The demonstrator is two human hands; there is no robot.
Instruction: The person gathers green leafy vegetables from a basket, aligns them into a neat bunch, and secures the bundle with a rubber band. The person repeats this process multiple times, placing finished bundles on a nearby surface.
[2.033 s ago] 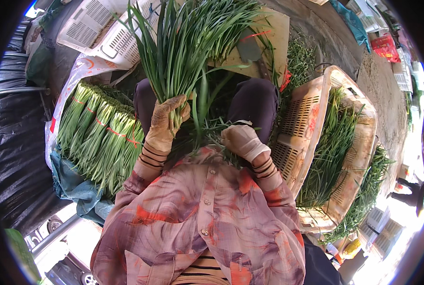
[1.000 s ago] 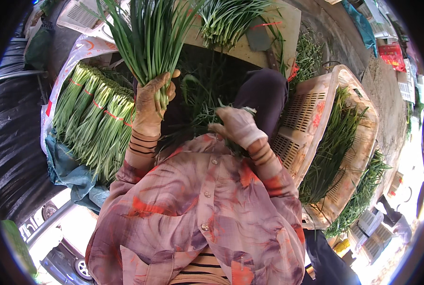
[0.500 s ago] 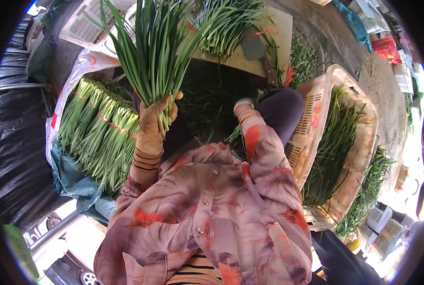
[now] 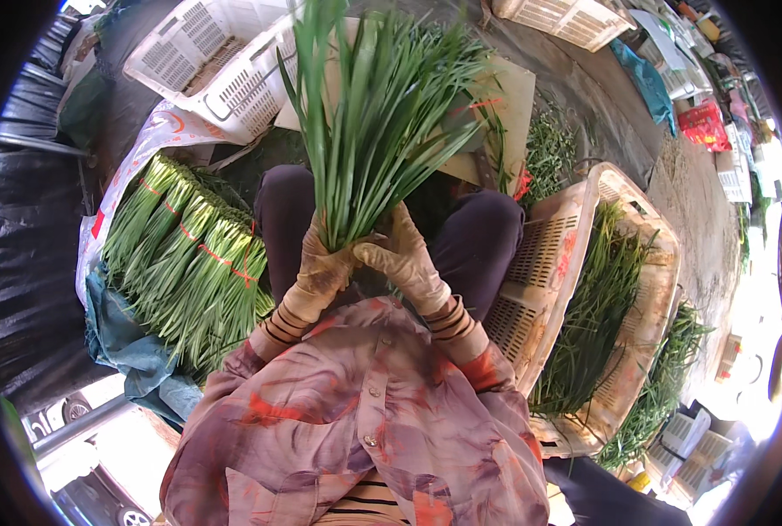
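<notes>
one bunch of long green leaves [image 4: 369, 140], upper centre of frame, was grasped at its base by the left hand [image 4: 323, 263]; the right hand [image 4: 401, 254], half a second earlier apart, had joined there, its grip unclear, making the handling two-handed.

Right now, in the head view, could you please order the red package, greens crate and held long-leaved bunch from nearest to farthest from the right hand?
1. Held long-leaved bunch, at the right hand.
2. Greens crate, right side.
3. Red package, far upper right.
</notes>
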